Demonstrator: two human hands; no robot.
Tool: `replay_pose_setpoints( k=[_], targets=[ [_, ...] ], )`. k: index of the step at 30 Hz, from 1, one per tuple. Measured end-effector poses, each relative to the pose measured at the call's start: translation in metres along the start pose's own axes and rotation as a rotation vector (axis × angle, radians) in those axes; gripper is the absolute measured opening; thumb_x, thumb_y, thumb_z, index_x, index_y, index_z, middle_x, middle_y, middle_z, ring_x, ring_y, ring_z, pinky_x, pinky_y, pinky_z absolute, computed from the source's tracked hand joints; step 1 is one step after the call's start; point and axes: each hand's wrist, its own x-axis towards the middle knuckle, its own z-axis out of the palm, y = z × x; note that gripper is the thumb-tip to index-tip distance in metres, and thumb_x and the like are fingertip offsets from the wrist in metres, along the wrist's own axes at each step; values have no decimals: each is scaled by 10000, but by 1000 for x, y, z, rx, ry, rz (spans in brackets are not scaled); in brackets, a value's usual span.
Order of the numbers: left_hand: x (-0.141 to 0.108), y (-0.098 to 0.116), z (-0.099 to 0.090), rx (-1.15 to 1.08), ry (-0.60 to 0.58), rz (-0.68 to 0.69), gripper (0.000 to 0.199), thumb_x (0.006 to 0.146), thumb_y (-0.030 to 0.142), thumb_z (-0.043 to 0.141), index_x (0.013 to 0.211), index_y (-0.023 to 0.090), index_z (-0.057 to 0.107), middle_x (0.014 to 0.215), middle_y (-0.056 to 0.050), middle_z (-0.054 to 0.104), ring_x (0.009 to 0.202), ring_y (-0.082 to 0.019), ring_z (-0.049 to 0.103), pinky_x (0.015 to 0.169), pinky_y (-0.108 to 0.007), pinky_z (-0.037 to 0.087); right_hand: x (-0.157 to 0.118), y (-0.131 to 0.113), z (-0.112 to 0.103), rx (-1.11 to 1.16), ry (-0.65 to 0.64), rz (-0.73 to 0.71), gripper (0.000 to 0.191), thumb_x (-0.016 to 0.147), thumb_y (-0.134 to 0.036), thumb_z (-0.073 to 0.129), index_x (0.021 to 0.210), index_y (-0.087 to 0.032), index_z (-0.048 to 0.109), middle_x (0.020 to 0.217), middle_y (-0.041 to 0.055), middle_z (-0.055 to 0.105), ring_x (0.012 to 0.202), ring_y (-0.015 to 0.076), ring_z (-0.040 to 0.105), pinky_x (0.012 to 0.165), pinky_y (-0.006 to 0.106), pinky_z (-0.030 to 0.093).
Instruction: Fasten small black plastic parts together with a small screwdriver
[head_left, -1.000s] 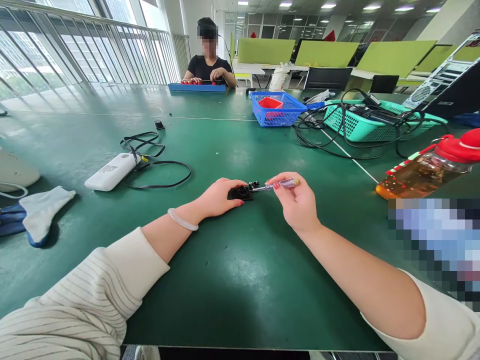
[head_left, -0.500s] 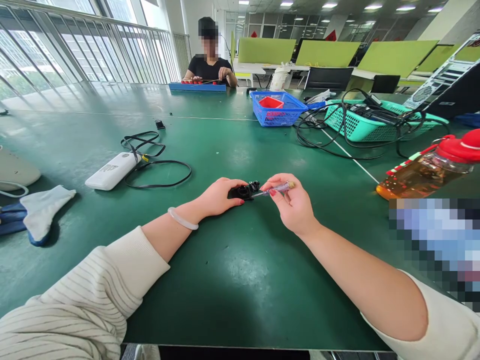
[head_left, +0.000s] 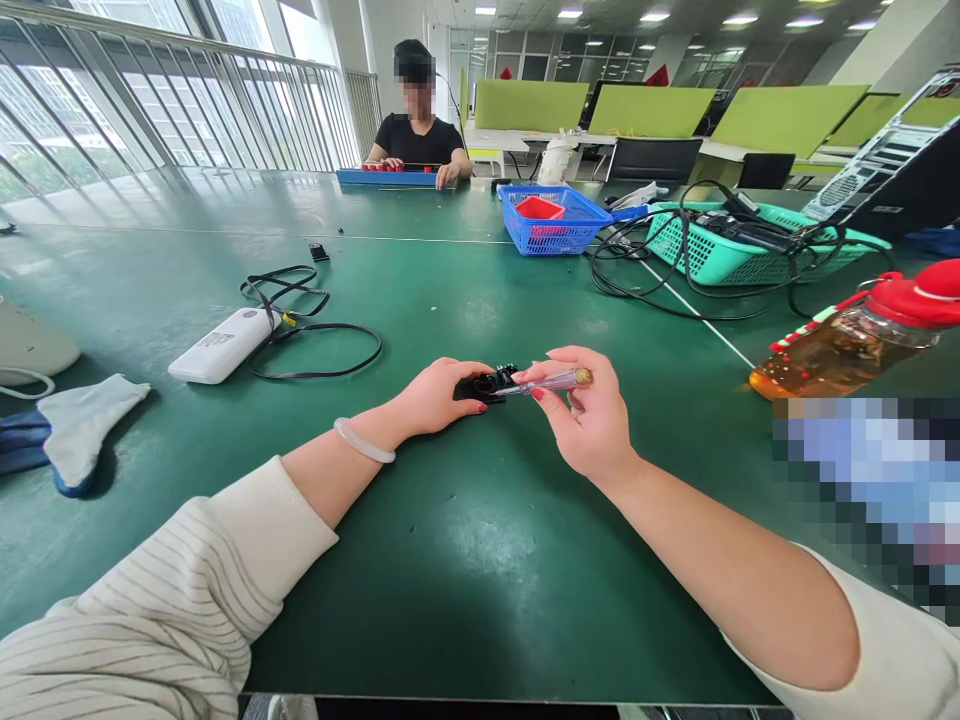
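Observation:
My left hand (head_left: 439, 397) grips a small black part (head_left: 486, 386) between thumb and fingers, low over the green table (head_left: 465, 560). A screwdriver (head_left: 559, 381) with a clear, purplish handle is pinched in my right hand (head_left: 592, 415). Its shaft points left and its tip reaches the black part; the exact contact point is too small to tell. The fingertips of my right hand are close to the part's right end.
A white power bank (head_left: 225, 345) with a black cable lies left, near a glove (head_left: 94, 425). Ahead right are a blue basket (head_left: 555, 235) and a green basket (head_left: 701, 255) with cables. A red-lidded bottle (head_left: 855, 345) lies right. A person (head_left: 420, 135) sits opposite.
The screwdriver's tip has moved left over the black part, and my right fingers are closer to it. Across the table, the person's hand has lowered to the table beside the blue tray.

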Motion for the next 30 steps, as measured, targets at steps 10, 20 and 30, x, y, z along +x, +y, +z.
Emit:
replay_pose_setpoints(
  k=[10, 20, 30],
  targets=[
    [-1, 0, 0, -2, -12, -48, 519, 754, 331, 738, 1252, 246, 617, 1183, -46, 702, 1138, -268, 582, 1004, -407, 473, 0, -6, 3, -135, -127, -97, 368, 919, -125, 574, 1231, -286, 464, 1035, 22, 723, 960, 159, 715, 895, 339, 597],
    [-2, 6, -3, -23, -8, -11, 450, 793, 353, 680, 1229, 253, 626, 1170, -35, 707, 1111, -263, 594, 999, -419, 473, 0, -11, 2, -187, -251, -148, 402, 935, -77, 460, 1268, -301, 446, 1095, 39, 707, 1031, 185, 697, 913, 388, 595],
    [-1, 2, -1, 25, -7, -9, 465, 799, 322, 684, 1251, 240, 614, 1182, -39, 704, 1122, -261, 596, 995, -403, 475, 2, -10, 3, -152, -119, 39, 263, 930, -186, 565, 1167, -284, 506, 1021, 12, 734, 951, 173, 721, 866, 343, 602]
  ],
)
